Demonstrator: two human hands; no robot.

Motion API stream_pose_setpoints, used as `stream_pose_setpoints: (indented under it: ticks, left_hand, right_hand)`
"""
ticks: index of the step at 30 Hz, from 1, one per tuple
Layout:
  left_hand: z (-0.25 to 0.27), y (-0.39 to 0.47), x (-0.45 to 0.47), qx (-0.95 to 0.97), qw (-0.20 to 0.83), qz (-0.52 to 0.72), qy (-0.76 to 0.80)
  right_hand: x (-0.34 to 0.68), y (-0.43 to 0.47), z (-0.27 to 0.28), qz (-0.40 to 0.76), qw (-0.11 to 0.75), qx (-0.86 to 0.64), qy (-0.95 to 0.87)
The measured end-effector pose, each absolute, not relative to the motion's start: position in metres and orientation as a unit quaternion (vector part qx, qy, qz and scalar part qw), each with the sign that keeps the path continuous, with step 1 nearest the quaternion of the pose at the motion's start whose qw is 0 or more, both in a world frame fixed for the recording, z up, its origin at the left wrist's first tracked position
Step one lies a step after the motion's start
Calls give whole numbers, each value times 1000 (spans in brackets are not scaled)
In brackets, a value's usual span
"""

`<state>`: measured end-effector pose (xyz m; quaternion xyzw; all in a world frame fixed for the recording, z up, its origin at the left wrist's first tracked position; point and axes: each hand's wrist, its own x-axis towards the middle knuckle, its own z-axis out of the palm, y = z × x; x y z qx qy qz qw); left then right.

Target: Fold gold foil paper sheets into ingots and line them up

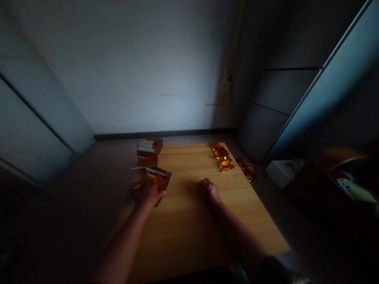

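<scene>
Handling foil sheets (164, 182): left hand (148, 191) over the pile at the worktop's (183, 221) left edge, grip unclear; light fingertip pressure should best avoid creasing. Right hand (210, 190): curled closed at mid-worktop, contents hidden. Crinkled foil pieces (224, 158): one row, far right.

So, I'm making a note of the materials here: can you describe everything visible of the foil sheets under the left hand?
The foil sheets look thin, glossy and copper-orange, with pale strips showing at the far end. They form a loose, uneven, overlapping pile at the left edge of the wooden table. The left hand rests over their near-left part, hiding some. Dim light and blur prevent counting them.
</scene>
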<state>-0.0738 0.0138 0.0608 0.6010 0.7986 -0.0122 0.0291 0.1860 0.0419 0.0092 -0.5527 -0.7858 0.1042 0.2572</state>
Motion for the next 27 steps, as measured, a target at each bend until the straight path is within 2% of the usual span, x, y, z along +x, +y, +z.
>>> stream_pose_setpoints:
  ticks: [8,15,22,25,27]
  left_hand:
    - [53,11,-78,636,31,21,771]
    - [79,10,-77,638,60,-6,767]
    - [113,1,-68,649,-11,-23,760]
    - [134,0,-68,658,-37,13,752]
    - [145,0,-67,663,-25,83,743]
  right_hand:
    - [185,39,12,94,256,-558,-784]
    - [183,40,10,92,262,-561,-780]
    - [184,43,4,87,257,-556,-786]
    - [185,45,2,98,263,-551,-786]
    - [186,45,3,124,282,-546,-779]
